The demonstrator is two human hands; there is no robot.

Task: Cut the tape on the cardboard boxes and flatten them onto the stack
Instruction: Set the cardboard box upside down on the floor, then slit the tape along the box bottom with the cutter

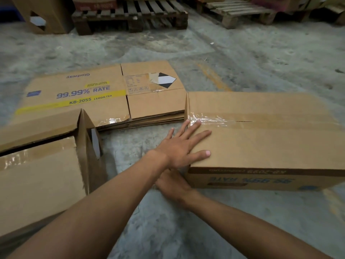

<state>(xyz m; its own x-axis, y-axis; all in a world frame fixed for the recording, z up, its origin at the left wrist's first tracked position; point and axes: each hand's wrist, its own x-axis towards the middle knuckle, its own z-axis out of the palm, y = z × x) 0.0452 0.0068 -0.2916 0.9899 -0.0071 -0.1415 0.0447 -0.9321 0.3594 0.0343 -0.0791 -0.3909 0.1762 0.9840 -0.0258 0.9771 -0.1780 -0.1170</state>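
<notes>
A closed cardboard box [265, 144] lies on the floor at the right, with clear tape [211, 120] along its top seam and a short slit in the seam. My left hand [183, 146] lies flat on the box's top left corner, fingers spread, fingertips close to the tape. My right hand [172, 183] is below it, against the box's near left corner, its fingers hidden under my left wrist. The stack of flattened boxes [104, 94] lies on the floor behind, its top sheet printed "99.99% RATE". No cutter is visible.
Another cardboard box [39, 176] with a parted top seam stands at the near left. Wooden pallets [130, 15] and an upright carton [46, 14] line the back. Bare concrete floor [168, 221] lies between the boxes and around my arms.
</notes>
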